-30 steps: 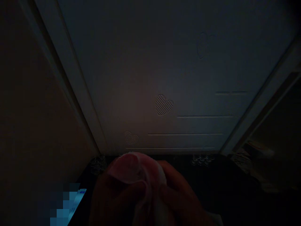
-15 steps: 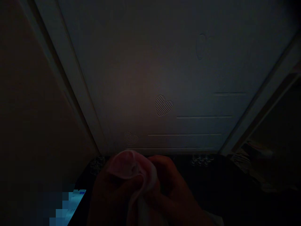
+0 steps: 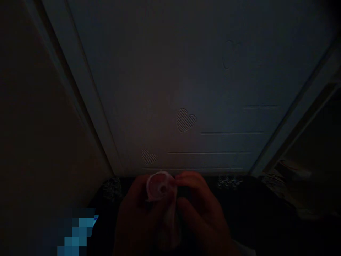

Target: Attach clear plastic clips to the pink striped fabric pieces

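Observation:
The view is very dark. A pink and white cloth (image 3: 170, 220) hangs between my hands at the bottom centre, its upper part curled into a round fold. My left hand (image 3: 138, 209) is wrapped round the cloth from the left, with the thumb across its front. On the other side, my right hand (image 3: 198, 204) pinches the cloth's upper right edge with its fingertips, the thumb lower down beside it. The lower end of the cloth is hard to make out in the dark.
Ahead stands a pale panel (image 3: 149, 89) with grooved hearts and lines, framed at both sides. A dark surface with patterned corners (image 3: 230, 181) lies below it. A bright bluish pixelated patch (image 3: 78, 233) shows at lower left. Dim objects (image 3: 293, 170) are at the right.
The cloth's top fold has become smaller and rounder and sits slightly further right. My left hand has shifted right, and my right thumb has come up and away from the cloth.

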The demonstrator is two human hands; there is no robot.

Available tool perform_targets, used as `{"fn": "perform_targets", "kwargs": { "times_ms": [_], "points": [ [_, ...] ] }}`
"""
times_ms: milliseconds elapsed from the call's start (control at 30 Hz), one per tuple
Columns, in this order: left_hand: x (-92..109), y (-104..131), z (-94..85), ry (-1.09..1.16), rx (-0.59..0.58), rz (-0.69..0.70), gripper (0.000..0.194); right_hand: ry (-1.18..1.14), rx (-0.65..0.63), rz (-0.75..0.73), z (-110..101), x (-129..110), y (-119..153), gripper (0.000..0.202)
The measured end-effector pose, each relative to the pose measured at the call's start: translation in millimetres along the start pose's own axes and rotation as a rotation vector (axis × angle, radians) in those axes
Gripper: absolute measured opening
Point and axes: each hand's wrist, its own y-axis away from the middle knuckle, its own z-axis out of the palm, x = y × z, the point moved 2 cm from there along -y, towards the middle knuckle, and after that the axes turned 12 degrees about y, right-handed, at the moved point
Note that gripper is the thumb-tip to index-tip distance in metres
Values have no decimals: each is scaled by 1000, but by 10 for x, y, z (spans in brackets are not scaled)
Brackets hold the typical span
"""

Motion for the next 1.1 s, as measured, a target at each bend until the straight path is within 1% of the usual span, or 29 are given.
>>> {"fn": "perform_targets", "kwargs": {
  "times_ms": [67,167,233,333,400,500,567,700,800,900,1000,1100],
  "points": [
    [2,33,52,-34,-46,42,13,21,23,12,-9,-11,-25,25],
    [-5,69,83,-131,-96,81,13,51,40,119,-13,-37,-66,23],
    [-3,71,80,-209,-130,95,13,59,24,197,-18,-60,-89,21],
    [6,48,71,-258,-227,88,12,19,-9,268,-34,-86,-115,19],
    [7,32,61,-239,-263,70,13,-30,-12,294,-48,-89,-128,18],
    [-15,28,37,-173,-248,41,10,-96,12,332,-64,-66,-145,13],
    [-45,39,16,-131,-249,20,13,-126,41,367,-67,-36,-154,10],
    [-80,58,-31,-83,-295,28,16,-175,99,428,-64,26,-168,17],
    [-57,52,-40,-49,-382,74,21,-155,138,450,-73,46,-168,19],
    [-27,31,-12,10,-467,137,28,-144,139,463,-80,41,-162,21],
    [-55,-3,26,-21,-454,92,26,-158,116,469,-71,26,-169,20],
    [-96,-29,51,-98,-409,116,13,-152,105,456,-56,22,-184,19]
  ]
}}
